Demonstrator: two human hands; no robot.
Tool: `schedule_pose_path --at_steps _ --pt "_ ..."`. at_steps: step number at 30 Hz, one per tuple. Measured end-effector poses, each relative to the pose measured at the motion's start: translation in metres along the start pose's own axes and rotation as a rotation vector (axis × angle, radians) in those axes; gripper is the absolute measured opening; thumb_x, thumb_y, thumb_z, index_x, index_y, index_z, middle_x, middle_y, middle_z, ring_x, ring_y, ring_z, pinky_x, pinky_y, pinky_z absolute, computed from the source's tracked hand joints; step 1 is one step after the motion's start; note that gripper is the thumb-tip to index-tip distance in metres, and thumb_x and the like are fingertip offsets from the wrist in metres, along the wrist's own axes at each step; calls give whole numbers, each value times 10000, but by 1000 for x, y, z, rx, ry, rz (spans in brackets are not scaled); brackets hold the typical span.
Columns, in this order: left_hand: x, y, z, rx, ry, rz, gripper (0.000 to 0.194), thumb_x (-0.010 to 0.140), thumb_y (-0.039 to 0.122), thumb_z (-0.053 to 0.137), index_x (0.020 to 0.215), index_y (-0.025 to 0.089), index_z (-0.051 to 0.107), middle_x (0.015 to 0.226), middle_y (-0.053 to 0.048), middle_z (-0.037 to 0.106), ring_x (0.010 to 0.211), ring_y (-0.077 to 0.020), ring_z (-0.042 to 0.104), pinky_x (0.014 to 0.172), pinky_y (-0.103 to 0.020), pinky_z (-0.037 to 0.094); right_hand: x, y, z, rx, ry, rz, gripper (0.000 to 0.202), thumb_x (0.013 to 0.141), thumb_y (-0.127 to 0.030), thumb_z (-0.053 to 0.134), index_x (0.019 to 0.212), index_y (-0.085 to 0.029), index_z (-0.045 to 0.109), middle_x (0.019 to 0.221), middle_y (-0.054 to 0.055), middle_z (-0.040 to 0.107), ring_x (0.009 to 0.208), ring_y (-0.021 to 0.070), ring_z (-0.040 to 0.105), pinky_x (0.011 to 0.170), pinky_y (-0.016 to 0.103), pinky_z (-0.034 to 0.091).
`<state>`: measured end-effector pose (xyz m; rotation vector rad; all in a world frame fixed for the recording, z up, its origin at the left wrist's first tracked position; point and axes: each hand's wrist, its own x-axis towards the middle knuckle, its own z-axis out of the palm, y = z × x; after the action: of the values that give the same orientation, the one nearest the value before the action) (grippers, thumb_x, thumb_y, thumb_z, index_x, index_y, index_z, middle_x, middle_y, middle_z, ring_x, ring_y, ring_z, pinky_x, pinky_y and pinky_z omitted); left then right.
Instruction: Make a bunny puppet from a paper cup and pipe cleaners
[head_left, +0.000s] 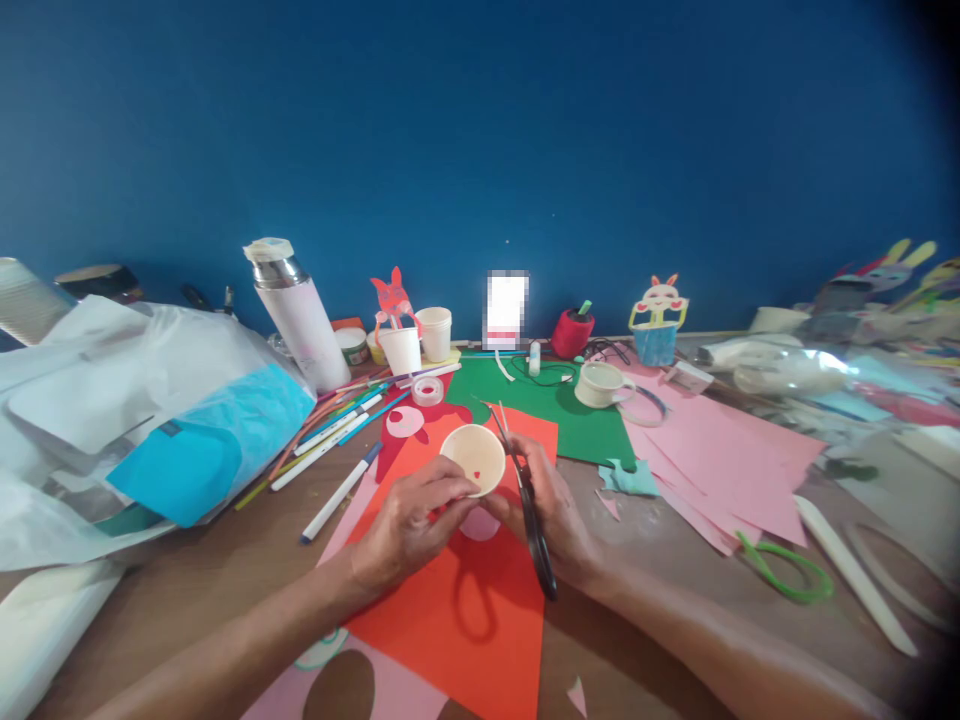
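Against a blue wall (360, 150), both hands, left (416, 520) and right (551, 510), grip a paper cup (474, 458), mouth tilted toward the camera.

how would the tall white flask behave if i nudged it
The flask is tall and narrow, so a push high up would probably tip it. Its metal neck suggests a stiff, fairly heavy body.
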<state>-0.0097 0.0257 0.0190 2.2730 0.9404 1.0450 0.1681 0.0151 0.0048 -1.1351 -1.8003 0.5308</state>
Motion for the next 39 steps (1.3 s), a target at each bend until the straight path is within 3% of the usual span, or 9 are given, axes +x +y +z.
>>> schedule_pose_path --at_steps 4,9,14,20,24,39 --pt "5 -5 -9 -5 23 -78 138 799 206 496 760 168 623 788 -52 578 737 -134 552 648 -230 437 0 0 -8 -10 3 6 454 765 -293 545 1174 -219 362 1125 94 494 1030 217 494 846 336 420" --pt "8 -29 -18 11 166 -118 115 789 204 501 748 167 601 752 -38 583 720 -135 538 654 -238 420 -1 -4 -19 80 -93 21 269 850 -309 401 1093 -204 444 948 67 582 830 172 582 719 283 463" --pt "10 -44 -21 23 184 -105 127 791 188 494 812 161 617 788 -43 595 760 -139 546 698 -247 416 -4 -3 -10 217 -195 -8 367 854 -288 406 1209 -222 336 974 59 623 765 150 610 677 271 481" --pt "11 -42 -19 23 151 -93 154 811 220 465 813 160 607 820 -55 584 790 -144 543 712 -258 426 -5 -2 -7 130 -238 3 287 846 -248 413 1125 -231 479 987 50 632 823 152 614 710 260 481" --pt "12 -39 -19 37 125 -110 168 819 225 440 800 164 595 801 -49 596 770 -144 546 702 -259 430 -5 -2 -8 148 -284 15 328 836 -200 409 1157 -229 469 989 44 635 852 153 612 722 258 484" --pt "12 -40 -20 38 112 -69 163 808 160 438 856 165 594 846 -42 597 806 -136 558 727 -240 424 -7 -1 -3 208 -262 58 300 853 -234 402 1148 -225 456 996 47 623 837 154 601 711 261 470"
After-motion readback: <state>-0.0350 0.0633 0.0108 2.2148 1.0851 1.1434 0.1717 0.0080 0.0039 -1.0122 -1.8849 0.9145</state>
